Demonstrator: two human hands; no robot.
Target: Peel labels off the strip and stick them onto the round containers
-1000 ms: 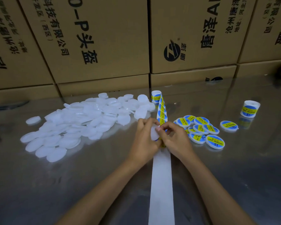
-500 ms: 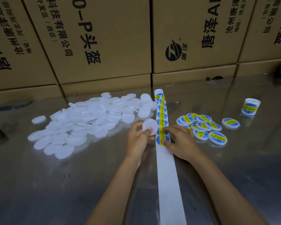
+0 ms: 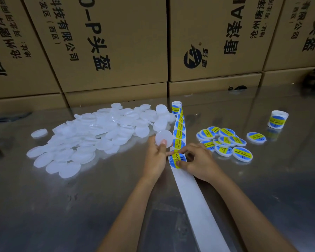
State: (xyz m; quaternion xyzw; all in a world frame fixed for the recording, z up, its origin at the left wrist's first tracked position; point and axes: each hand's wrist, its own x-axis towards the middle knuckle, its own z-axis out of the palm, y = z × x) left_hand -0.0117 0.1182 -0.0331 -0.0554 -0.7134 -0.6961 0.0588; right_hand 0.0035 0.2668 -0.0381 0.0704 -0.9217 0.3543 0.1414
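Observation:
A white backing strip (image 3: 195, 199) runs down the middle of the metal table, carrying round blue-and-yellow labels (image 3: 179, 134) at its far end. My left hand (image 3: 155, 157) holds a plain white round container (image 3: 163, 138) between thumb and fingers, just left of the strip. My right hand (image 3: 198, 163) pinches the nearest label (image 3: 176, 160) at its edge, thumb below and fingers above it. A heap of plain white containers (image 3: 91, 135) lies to the left. Several labelled containers (image 3: 224, 142) lie to the right.
Stacked brown cardboard boxes (image 3: 107, 51) wall off the back of the shiny metal table (image 3: 62, 206). The label roll (image 3: 176, 106) stands at the strip's far end. A second label roll (image 3: 277, 119) stands at the far right.
My hands came apart from one joined cluster: the left now holds a plain container up left of the strip, and the right has closed its fingers on the nearest label.

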